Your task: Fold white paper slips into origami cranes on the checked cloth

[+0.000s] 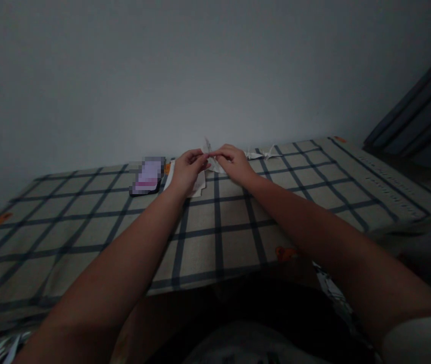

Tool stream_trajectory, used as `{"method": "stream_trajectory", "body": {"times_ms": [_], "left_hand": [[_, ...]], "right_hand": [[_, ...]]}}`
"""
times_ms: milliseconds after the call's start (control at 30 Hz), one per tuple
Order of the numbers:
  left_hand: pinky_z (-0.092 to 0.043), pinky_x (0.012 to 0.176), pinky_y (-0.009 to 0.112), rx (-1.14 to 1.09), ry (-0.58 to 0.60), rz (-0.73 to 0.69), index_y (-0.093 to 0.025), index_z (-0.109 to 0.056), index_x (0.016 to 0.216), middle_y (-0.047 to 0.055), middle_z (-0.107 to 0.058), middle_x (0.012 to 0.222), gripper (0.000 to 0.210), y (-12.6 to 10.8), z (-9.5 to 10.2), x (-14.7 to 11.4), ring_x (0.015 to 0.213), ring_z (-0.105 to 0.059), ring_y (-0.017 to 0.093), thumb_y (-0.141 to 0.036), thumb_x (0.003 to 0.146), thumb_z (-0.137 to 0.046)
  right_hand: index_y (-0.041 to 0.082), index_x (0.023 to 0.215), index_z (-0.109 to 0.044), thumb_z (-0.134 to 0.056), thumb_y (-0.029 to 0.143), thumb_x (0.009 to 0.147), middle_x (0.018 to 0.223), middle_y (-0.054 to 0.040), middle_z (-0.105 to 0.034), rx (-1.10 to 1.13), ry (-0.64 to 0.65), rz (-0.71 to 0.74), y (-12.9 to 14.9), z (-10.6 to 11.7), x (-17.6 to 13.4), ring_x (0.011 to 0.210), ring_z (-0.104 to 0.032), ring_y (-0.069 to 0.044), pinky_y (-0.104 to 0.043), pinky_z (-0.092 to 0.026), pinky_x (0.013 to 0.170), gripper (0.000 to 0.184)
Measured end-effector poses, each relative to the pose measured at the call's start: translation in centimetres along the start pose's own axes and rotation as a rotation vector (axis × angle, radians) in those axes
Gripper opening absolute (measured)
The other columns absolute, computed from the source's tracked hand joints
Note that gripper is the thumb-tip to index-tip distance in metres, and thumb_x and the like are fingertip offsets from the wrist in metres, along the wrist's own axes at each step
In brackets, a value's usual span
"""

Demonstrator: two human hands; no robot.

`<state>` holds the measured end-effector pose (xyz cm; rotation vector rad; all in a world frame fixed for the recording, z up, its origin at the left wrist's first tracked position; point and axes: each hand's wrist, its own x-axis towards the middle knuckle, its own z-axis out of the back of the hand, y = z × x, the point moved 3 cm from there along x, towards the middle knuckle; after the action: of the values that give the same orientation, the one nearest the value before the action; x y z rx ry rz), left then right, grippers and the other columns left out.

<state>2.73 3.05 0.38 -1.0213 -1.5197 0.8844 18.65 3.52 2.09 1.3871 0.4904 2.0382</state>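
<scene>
A folded piece of white paper [215,166] is held up between my two hands, near the far side of the table. My left hand [189,168] pinches its left part with thumb and fingertips. From the other side my right hand [233,163] grips it, fingers bent and close to the left fingertips. One thin point of the paper sticks up above the fingers. The exact folds are too dim and small to make out. Under my left hand lies a small stack of white paper sheets [197,193], partly hidden by the hand.
A phone [147,176] with a lit, blurred screen lies left of the sheets. Folded white paper cranes [270,153] rest beyond my right hand. The checked tablecloth [200,247] reaches back to a plain wall [208,71]. A dark curtain [424,106] hangs at the right.
</scene>
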Motion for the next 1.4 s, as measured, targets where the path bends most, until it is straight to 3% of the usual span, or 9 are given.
{"method": "stream_trajectory", "body": {"times_ms": [100,233,500,633,833,1067,1300,1400], "left_hand": [[-0.055,0.088,0.033,-0.011,0.014,0.048,-0.017,-0.068,0.09,0.005,-0.071,0.093,0.035,0.0,-0.1,0.0,0.088,-0.067,0.015,-0.035,0.064,-0.084],[-0.053,0.087,0.031,-0.052,0.069,0.103,-0.016,-0.071,0.093,0.006,-0.072,0.095,0.04,-0.1,-0.2,0.1,0.089,-0.066,0.016,-0.037,0.062,-0.087],[-0.052,0.082,0.029,-0.096,0.138,0.124,-0.018,-0.075,0.097,0.007,-0.073,0.101,0.041,0.0,-0.3,-0.1,0.09,-0.065,0.016,-0.042,0.066,-0.085],[-0.052,0.076,0.027,-0.086,0.141,0.143,-0.017,-0.075,0.094,0.006,-0.072,0.093,0.036,0.2,-0.4,-0.2,0.084,-0.063,0.014,-0.041,0.068,-0.083],[-0.055,0.08,0.029,0.05,-0.055,0.023,-0.017,-0.073,0.089,0.004,-0.072,0.088,0.033,0.0,0.3,0.1,0.079,-0.065,0.013,-0.035,0.063,-0.085],[-0.058,0.078,0.033,0.14,-0.124,0.016,-0.015,-0.074,0.095,0.005,-0.073,0.08,0.041,-0.2,0.8,0.1,0.071,-0.067,0.015,-0.034,0.061,-0.086],[-0.058,0.086,0.037,0.123,-0.046,-0.014,-0.014,-0.073,0.097,0.007,-0.075,0.088,0.033,-0.1,0.0,-0.2,0.079,-0.071,0.017,-0.032,0.069,-0.077],[-0.058,0.086,0.037,0.113,-0.013,-0.022,-0.014,-0.071,0.106,0.007,-0.075,0.091,0.042,0.1,-0.2,-0.1,0.082,-0.071,0.018,-0.035,0.071,-0.076]], "right_hand": [[0.02,0.094,-0.07,-0.055,0.018,0.087,0.092,-0.0032,-0.066,0.128,-0.07,-0.112,-1.1,0.0,0.2,0.089,-0.061,-0.015,-0.03,-0.05,0.085,0.017],[0.022,0.1,-0.061,-0.059,0.021,0.086,0.089,-0.0007,-0.065,0.389,-0.056,-0.27,-2.1,-0.8,0.5,0.086,-0.064,-0.014,-0.029,-0.054,0.083,0.015],[0.025,0.101,-0.053,-0.066,0.027,0.082,0.083,0.0019,-0.064,0.603,-0.012,-0.267,-1.9,-1.3,0.6,0.08,-0.065,-0.013,-0.03,-0.057,0.081,0.023],[0.026,0.101,-0.052,-0.067,0.029,0.081,0.083,0.002,-0.063,0.596,0.001,-0.236,-2.1,-1.4,0.6,0.081,-0.065,-0.014,-0.031,-0.057,0.081,0.025],[0.024,0.09,-0.05,-0.066,0.023,0.079,0.079,0.0034,-0.059,0.435,-0.064,-0.172,-2.2,-1.1,0.6,0.076,-0.06,-0.012,-0.028,-0.052,0.076,0.019],[0.019,0.086,-0.06,-0.063,0.021,0.08,0.082,-0.0004,-0.063,0.276,-0.056,-0.131,-1.3,-0.9,0.3,0.079,-0.06,-0.014,-0.03,-0.049,0.078,0.007],[0.02,0.084,-0.056,-0.064,0.022,0.08,0.081,0.0006,-0.063,0.272,-0.061,-0.114,-1.3,-0.9,0.4,0.078,-0.061,-0.014,-0.029,-0.049,0.077,0.009],[0.02,0.083,-0.056,-0.064,0.02,0.08,0.08,0.0007,-0.062,0.284,-0.066,-0.12,-1.6,-0.8,0.4,0.079,-0.061,-0.014,-0.029,-0.049,0.077,0.008]]}}
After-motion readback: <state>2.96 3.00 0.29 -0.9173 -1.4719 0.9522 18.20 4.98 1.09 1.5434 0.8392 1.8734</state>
